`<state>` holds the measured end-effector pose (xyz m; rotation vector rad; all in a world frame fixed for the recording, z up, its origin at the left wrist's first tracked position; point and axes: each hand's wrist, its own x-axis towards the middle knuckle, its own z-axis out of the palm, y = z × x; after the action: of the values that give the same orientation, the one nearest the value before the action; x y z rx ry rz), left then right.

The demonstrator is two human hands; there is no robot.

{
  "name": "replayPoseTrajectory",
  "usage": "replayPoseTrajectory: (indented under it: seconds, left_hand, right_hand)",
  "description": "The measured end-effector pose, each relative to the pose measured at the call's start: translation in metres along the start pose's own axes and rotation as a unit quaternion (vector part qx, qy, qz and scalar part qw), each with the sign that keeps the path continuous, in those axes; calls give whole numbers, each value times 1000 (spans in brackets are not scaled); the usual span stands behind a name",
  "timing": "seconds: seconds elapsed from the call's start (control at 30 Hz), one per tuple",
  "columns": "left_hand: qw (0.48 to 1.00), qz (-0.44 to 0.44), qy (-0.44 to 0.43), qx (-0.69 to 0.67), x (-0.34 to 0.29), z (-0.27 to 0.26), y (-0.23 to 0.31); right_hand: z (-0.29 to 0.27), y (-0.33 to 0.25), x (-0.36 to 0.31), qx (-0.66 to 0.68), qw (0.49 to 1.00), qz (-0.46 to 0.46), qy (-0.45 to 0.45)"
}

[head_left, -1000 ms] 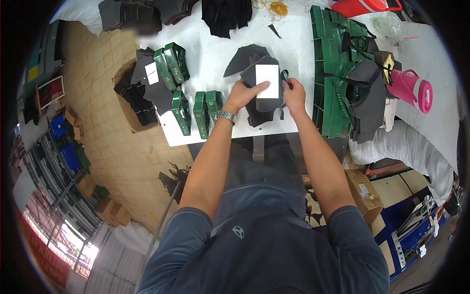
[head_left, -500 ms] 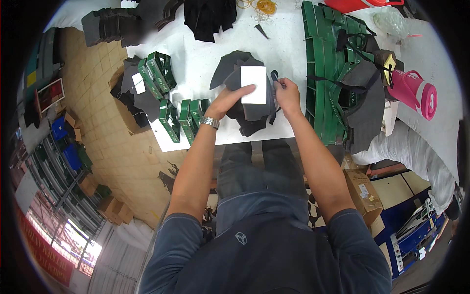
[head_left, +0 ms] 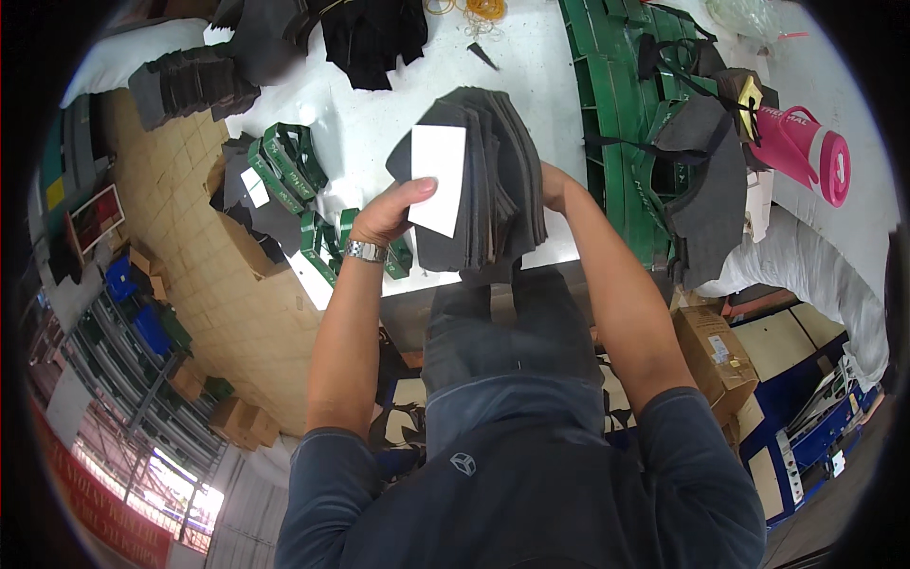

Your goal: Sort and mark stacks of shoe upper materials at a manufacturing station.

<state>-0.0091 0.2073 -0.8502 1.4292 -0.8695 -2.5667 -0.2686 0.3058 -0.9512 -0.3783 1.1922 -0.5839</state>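
A thick stack of dark grey cut fabric pieces (head_left: 493,180) is raised over the near edge of the white table, its layered edges turned to the right. A blank white card (head_left: 437,185) lies against its left face. My left hand (head_left: 387,211) grips the stack from the left, thumb pressed on the card and the other fingers hidden. At the stack's right side is my right hand (head_left: 557,188); its fingers are hidden behind the pieces.
Green boxes (head_left: 284,166) stand on the left of the white table (head_left: 379,133). A long green rack (head_left: 602,123) runs along the right, near a pink jug (head_left: 806,156). Black cloth (head_left: 374,38), a small dark strip (head_left: 482,55) and yellow rubber bands (head_left: 485,9) lie farther back.
The stack has been lifted and tilted, so its layered edges now show. My left hand and the card shifted left; my right hand went behind the stack, and the dark strip near it is hidden.
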Motion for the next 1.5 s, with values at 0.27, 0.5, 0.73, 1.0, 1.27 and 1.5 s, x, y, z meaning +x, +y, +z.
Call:
replayPoseTrajectory:
  seconds: [0.27,0.5,0.73,1.0,1.27,1.5]
  left_hand:
    - [994,-9,-47,103,20,2,3]
    - [993,-22,-40,111,34,-1,1]
    - [982,1,-47,185,43,7,15]
    - [961,32,32,274,53,18,8]
    - [973,56,59,216,54,44,0]
    - [947,80,69,305,54,39,-9]
  right_hand:
    - [-2,-13,18,-4,998,-24,-51]
    - [6,-8,17,-18,1000,-9,-5]
    - [-7,-8,-3,-99,991,-59,62]
    - [6,-2,-61,-297,892,-110,322]
    - [23,-19,-97,-368,810,-230,395]
    - [28,-59,-106,-630,656,-386,157]
